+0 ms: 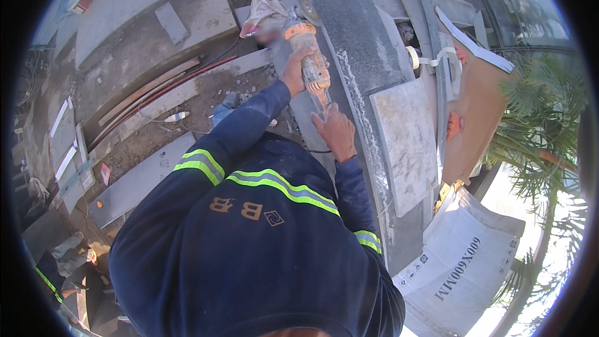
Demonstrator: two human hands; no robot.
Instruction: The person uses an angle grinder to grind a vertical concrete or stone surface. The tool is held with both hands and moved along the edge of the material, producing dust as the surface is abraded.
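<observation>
An orange and grey angle grinder, coated in dust, points away from me over a long dark-grey stone slab. Its round disc is at the far end, close to the slab's left edge; I cannot tell whether it touches. My left hand is closed around the grinder's body from the left side. My right hand is closed at the narrow rear end, nearer my chest. Left of the grinder's head is a crumpled whitish and pink plastic bag.
A dusty pale tile lies right of the slab. Beyond it are a brown cardboard box, a white printed carton and palm leaves. Left lie a red hose, a bottle and board pieces. Another person is lower left.
</observation>
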